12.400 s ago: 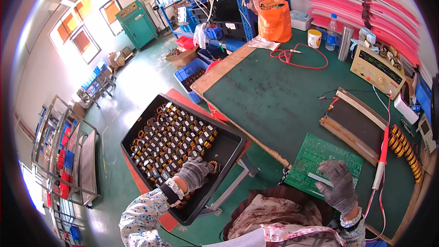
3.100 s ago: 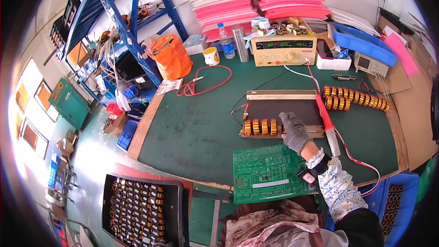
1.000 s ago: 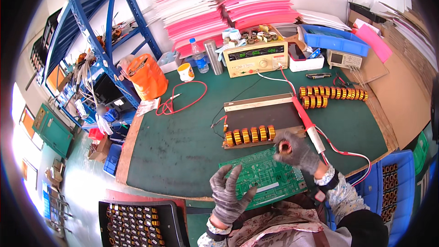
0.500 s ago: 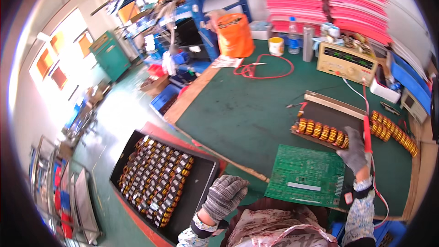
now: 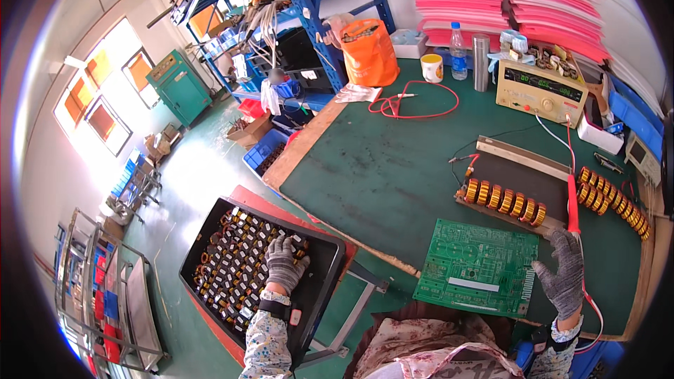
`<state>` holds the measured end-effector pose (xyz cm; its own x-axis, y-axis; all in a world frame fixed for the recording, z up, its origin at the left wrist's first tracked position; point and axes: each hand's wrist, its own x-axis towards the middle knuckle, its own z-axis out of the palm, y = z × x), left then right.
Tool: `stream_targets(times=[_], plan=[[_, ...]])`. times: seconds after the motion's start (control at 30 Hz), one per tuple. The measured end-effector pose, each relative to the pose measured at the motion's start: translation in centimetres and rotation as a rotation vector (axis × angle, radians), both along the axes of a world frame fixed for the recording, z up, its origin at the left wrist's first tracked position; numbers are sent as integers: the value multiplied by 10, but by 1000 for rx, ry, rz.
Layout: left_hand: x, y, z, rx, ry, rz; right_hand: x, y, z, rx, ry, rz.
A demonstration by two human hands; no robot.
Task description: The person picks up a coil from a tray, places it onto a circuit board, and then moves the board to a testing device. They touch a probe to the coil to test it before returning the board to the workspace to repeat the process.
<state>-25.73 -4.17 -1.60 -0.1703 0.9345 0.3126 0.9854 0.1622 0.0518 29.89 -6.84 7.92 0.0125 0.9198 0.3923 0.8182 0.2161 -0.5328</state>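
Observation:
A grey glove covers my left hand [image 5: 283, 267], which reaches over the black tray [image 5: 324, 274]. Its fingertips rest among the toroidal coils [image 5: 235, 267] packed there in rows, thumb held apart. My gloved right hand [image 5: 564, 277] has its fingers apart and nothing visible in them. It hovers by the right edge of a green circuit board [image 5: 463, 256]. Just beyond its fingertips is a red test probe [image 5: 573, 203] on a wire. Several copper-wound coils [image 5: 507, 201] stand in a row along the near edge of a dark fixture [image 5: 523, 174].
More coils [image 5: 614, 202] line the bench's right side. Behind them is a bench power supply [image 5: 540, 92]. A steel flask [image 5: 481, 63], a water bottle [image 5: 458, 52], a cup [image 5: 432, 68] and an orange bag [image 5: 369, 52] stand at the back. A red lead [image 5: 414, 116] lies looped before them.
My left hand has moved left and forward from beside the tray onto its coils, its fingers opening. My right hand has left the row on the fixture and come back toward me.

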Motion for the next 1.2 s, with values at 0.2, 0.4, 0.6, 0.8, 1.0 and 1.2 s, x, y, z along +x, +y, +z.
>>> stream_targets(times=[0.2,0.4,0.6,0.8,1.0,1.2], plan=[[19,-4,8,-7,-97,-115,-5,-9,0,-135,116,27],[19,7,-2,-301,92,-88,-13,-7,-9,-75,19,151],[27,-8,-16,-259,264,-231,-17,-15,-15,-139,32,137],[31,-20,-6,-359,-183,-225,-23,-17,-15,-183,1,176],[33,-45,9,-461,99,-324,-29,-22,-13,-227,62,181],[32,-61,19,-577,-213,-176,-58,-18,-12,-247,104,331]])
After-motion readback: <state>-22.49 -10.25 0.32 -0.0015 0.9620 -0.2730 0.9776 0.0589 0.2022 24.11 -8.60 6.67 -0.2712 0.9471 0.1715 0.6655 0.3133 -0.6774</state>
